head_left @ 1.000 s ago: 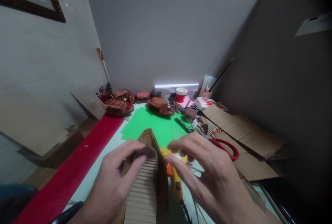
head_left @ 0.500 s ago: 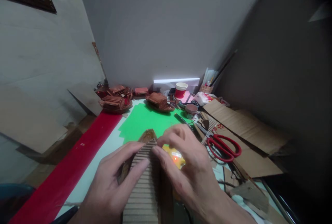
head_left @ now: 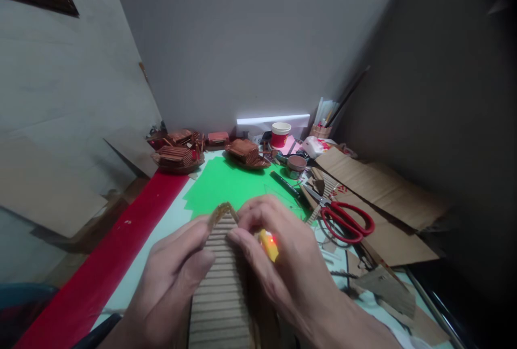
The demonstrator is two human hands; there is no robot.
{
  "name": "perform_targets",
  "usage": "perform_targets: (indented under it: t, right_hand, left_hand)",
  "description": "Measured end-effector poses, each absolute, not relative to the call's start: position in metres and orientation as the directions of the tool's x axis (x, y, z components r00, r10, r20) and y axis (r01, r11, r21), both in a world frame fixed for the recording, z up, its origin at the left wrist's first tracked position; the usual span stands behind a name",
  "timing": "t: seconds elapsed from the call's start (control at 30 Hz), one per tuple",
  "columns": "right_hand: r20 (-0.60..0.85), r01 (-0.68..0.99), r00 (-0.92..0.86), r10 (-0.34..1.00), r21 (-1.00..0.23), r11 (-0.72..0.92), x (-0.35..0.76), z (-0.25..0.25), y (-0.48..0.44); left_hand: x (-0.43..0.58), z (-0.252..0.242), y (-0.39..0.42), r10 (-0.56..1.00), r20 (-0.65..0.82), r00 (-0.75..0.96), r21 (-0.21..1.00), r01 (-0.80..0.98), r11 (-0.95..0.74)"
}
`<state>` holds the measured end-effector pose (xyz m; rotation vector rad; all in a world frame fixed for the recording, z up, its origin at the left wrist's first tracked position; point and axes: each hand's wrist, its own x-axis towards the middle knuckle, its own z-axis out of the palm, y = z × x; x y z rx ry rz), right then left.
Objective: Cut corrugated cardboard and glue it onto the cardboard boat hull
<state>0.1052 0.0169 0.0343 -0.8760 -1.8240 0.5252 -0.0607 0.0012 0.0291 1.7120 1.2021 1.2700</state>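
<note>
Between my hands is a cardboard model boat hull (head_left: 222, 210), with a long ribbed strip of corrugated cardboard (head_left: 220, 290) lying along its top and narrowing toward the far tip. My left hand (head_left: 169, 273) grips the left side near that tip, thumb resting by the ribs. On the right side, my right hand (head_left: 283, 263) pinches the edge of the strip and hull with thumb and fingers. Partly hidden behind the right hand is a yellow object (head_left: 269, 246) with a small red light. The near end of the boat runs out of view.
Red-handled scissors (head_left: 349, 222) lie at the right by cardboard sheets (head_left: 383, 187) and scraps. A black marker (head_left: 285, 183) rests on green paper (head_left: 230, 185). Finished brown model boats (head_left: 246, 153) stand at the back, near a red and white cup (head_left: 280, 134).
My left hand's thumb and fingers have drawn back toward the left edge, showing more of the tip. The right hand keeps its pinch. The view has shifted slightly.
</note>
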Motion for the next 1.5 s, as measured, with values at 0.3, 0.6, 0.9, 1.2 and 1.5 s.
perform_targets:
  t: [0.3, 0.6, 0.9, 1.2, 1.5]
  right_hand:
    - [0.603, 0.311, -0.214, 0.768, -0.703, 0.639, 0.111, 0.038, 0.017]
    - [0.612, 0.335, -0.209, 0.763, -0.688, 0.644, 0.114, 0.038, 0.019]
    - [0.609, 0.294, -0.184, 0.772, -0.715, 0.634, 0.108, 0.032, 0.02]
    - [0.639, 0.312, -0.152, 0.754, -0.693, 0.65, 0.105, 0.031, 0.016]
    - [0.644, 0.302, -0.111, 0.757, -0.704, 0.643, 0.102, 0.028, 0.016]
  left_hand:
    - [-0.06, 0.025, -0.003, 0.886, 0.463, -0.028, 0.845, 0.316, -0.432]
    - [-0.045, 0.027, -0.007, 0.921, 0.293, -0.256, 0.956, 0.071, -0.284]
    - [-0.062, 0.024, 0.001, 0.952, 0.304, -0.038, 0.912, 0.301, -0.279]
    - [-0.058, 0.02, 0.0, 0.928, 0.362, -0.089, 0.876, 0.372, -0.306]
    - [-0.051, 0.021, -0.004, 0.905, 0.396, -0.155, 0.846, 0.443, -0.295]
